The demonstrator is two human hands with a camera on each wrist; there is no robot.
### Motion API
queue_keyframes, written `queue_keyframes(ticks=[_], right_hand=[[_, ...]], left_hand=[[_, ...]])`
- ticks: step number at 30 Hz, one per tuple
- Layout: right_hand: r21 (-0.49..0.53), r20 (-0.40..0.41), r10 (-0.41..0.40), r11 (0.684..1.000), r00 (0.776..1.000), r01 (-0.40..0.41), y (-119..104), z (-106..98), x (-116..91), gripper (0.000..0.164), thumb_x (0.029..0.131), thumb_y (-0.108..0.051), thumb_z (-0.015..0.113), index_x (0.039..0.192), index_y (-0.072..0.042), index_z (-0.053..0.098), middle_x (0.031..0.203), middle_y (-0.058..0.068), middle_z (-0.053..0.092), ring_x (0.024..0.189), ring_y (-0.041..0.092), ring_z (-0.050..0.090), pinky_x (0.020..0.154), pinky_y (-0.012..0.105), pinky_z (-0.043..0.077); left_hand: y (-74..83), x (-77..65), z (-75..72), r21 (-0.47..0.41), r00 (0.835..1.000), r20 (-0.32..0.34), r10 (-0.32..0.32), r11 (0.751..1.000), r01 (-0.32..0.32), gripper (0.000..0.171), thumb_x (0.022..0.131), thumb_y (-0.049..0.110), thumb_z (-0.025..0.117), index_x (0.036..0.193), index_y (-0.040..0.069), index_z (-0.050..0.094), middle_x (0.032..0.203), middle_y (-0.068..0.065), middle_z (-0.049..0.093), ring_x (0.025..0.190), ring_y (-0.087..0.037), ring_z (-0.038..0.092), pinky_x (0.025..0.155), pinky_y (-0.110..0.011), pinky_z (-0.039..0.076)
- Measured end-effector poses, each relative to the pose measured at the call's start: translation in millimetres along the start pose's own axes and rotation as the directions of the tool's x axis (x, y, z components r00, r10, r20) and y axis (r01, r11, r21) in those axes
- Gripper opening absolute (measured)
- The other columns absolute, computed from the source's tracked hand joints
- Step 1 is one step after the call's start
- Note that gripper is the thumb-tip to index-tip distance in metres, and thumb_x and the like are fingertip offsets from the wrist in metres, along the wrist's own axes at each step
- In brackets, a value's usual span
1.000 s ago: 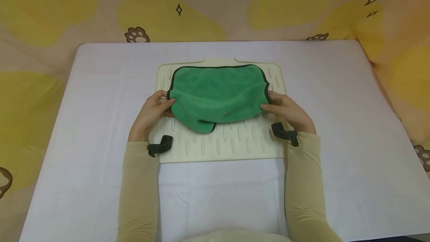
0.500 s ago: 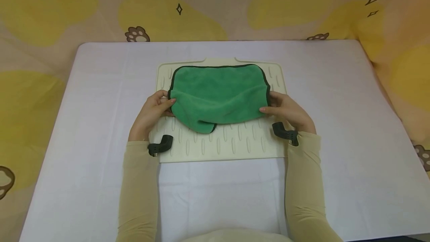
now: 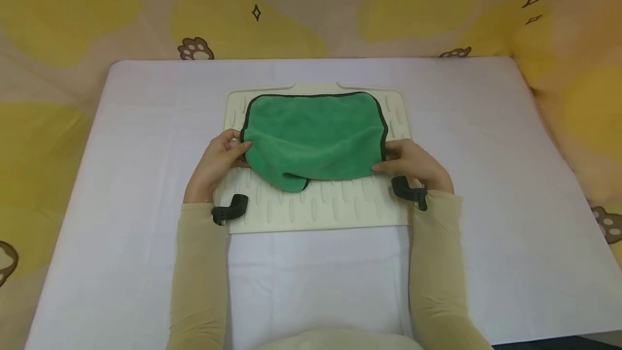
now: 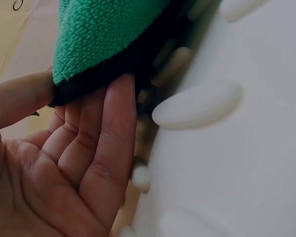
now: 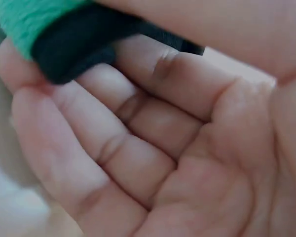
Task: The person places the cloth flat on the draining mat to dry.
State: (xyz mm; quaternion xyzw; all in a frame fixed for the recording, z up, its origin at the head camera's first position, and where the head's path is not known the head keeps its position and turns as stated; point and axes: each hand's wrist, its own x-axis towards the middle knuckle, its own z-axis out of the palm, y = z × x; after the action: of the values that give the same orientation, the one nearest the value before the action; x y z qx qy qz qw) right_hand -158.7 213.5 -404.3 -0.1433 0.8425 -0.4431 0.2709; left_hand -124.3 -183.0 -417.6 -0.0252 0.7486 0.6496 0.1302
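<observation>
A green plush cloth (image 3: 316, 134) with a dark edging lies folded over a cream ridged board (image 3: 316, 212). My left hand (image 3: 218, 161) grips its left edge, thumb on top and fingers underneath. At the opposite edge my right hand (image 3: 413, 161) holds the cloth the same way. In the left wrist view the cloth's dark-edged corner (image 4: 93, 81) sits between thumb and fingers, close over the board's raised ridges (image 4: 197, 106). The right wrist view shows the dark edging (image 5: 74, 39) lying over the curled fingers. One lower corner of the cloth is tucked, with its dark border showing.
The board lies on a table covered in white cloth (image 3: 495, 177). A yellow and beige patterned curtain (image 3: 291, 9) hangs behind and at both sides. Black wrist cameras are strapped at both sleeves, the left camera (image 3: 230, 209) and the right camera (image 3: 409, 192).
My right hand has slid a little down along the cloth's right edge, towards its lower corner. The left hand keeps its hold, and the cloth has barely moved.
</observation>
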Motion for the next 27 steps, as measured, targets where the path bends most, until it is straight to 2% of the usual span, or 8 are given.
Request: queue_keyframes(ticks=[4,8,11,14,17,22,25,27], right_hand=[[0.018,0.003,0.041,0.999,0.999,-0.041,2.9,8.0,-7.6,0.038,0.081,-0.024,0.076,0.11,-0.002,0.064,0.097,0.008,0.067,0.08,0.014,0.058,0.072,0.026,0.049],[0.009,-0.006,-0.005,1.0,1.0,0.005,5.5,14.9,-21.1,0.046,0.078,-0.016,0.079,0.118,-0.003,0.06,0.1,0.01,0.068,0.088,0.02,0.062,0.075,0.027,0.05],[-0.001,-0.052,-0.037,0.999,0.998,0.037,5.2,21.0,-29.0,0.047,0.078,-0.011,0.079,0.119,-0.002,0.06,0.098,0.012,0.068,0.089,0.021,0.063,0.075,0.025,0.05],[-0.022,-0.137,-0.052,0.999,0.989,0.049,5.7,27.2,-32.0,0.038,0.08,-0.01,0.076,0.114,0.0,0.062,0.093,0.012,0.068,0.083,0.019,0.063,0.072,0.022,0.048],[-0.038,-0.225,-0.066,0.998,0.972,0.059,6.4,30.7,-33.5,0.024,0.085,-0.011,0.071,0.104,0.003,0.064,0.085,0.009,0.066,0.073,0.012,0.058,0.065,0.02,0.044],[0.022,-0.305,-0.085,0.995,0.949,0.096,11.5,33.3,-33.3,0.014,0.091,-0.009,0.064,0.09,0.005,0.062,0.077,0.006,0.055,0.069,0.009,0.045,0.061,0.019,0.039],[0.067,-0.318,-0.087,0.991,0.944,0.114,13.8,34.5,-32.6,0.014,0.09,-0.006,0.063,0.086,0.007,0.061,0.09,0.007,0.055,0.084,0.012,0.048,0.071,0.019,0.041],[0.083,-0.315,-0.083,0.99,0.945,0.115,13.4,35.0,-32.5,0.016,0.09,-0.006,0.064,0.083,0.008,0.06,0.106,0.01,0.055,0.101,0.017,0.049,0.084,0.025,0.042]], left_hand=[[2.0,-7.4,1.0,0.041,0.998,0.043,-0.039,0.998,0.037,0.025,0.098,0.017,0.052,0.111,-0.004,0.049,0.086,0.001,0.068,0.073,-0.01,0.066,0.073,-0.024,0.052],[6.1,-19.7,2.7,0.153,0.992,0.102,-0.077,0.986,0.06,0.037,0.098,0.019,0.053,0.125,-0.005,0.046,0.114,-0.015,0.064,0.096,-0.016,0.063,0.09,-0.03,0.046],[7.6,-29.9,2.9,0.226,0.99,0.12,-0.081,0.973,0.052,0.041,0.096,0.013,0.054,0.131,-0.005,0.042,0.128,-0.022,0.054,0.117,-0.027,0.053,0.102,-0.039,0.037],[5.7,-35.9,2.6,0.248,0.99,0.121,-0.075,0.968,0.043,0.042,0.095,0.007,0.055,0.132,-0.005,0.041,0.131,-0.023,0.05,0.125,-0.033,0.045,0.105,-0.044,0.033],[1.7,-36.3,2.6,0.252,0.993,0.1,-0.068,0.967,0.041,0.037,0.094,0.005,0.055,0.129,-0.005,0.044,0.126,-0.022,0.054,0.121,-0.032,0.049,0.101,-0.042,0.038],[-2.3,-34.0,2.1,0.232,0.999,0.018,-0.048,0.972,0.043,0.023,0.095,0.01,0.056,0.113,-0.004,0.051,0.102,-0.014,0.066,0.094,-0.016,0.063,0.086,-0.029,0.046],[-4.3,-34.4,0.5,0.194,1.0,-0.009,-0.02,0.981,0.022,0.022,0.096,0.012,0.056,0.108,-0.005,0.051,0.089,-0.006,0.068,0.08,-0.009,0.065,0.079,-0.023,0.048],[-5.2,-35.5,-0.6,0.165,1.0,-0.014,-0.004,0.986,0.007,0.023,0.096,0.013,0.057,0.108,-0.006,0.051,0.086,-0.001,0.068,0.075,-0.008,0.065,0.076,-0.022,0.05]])
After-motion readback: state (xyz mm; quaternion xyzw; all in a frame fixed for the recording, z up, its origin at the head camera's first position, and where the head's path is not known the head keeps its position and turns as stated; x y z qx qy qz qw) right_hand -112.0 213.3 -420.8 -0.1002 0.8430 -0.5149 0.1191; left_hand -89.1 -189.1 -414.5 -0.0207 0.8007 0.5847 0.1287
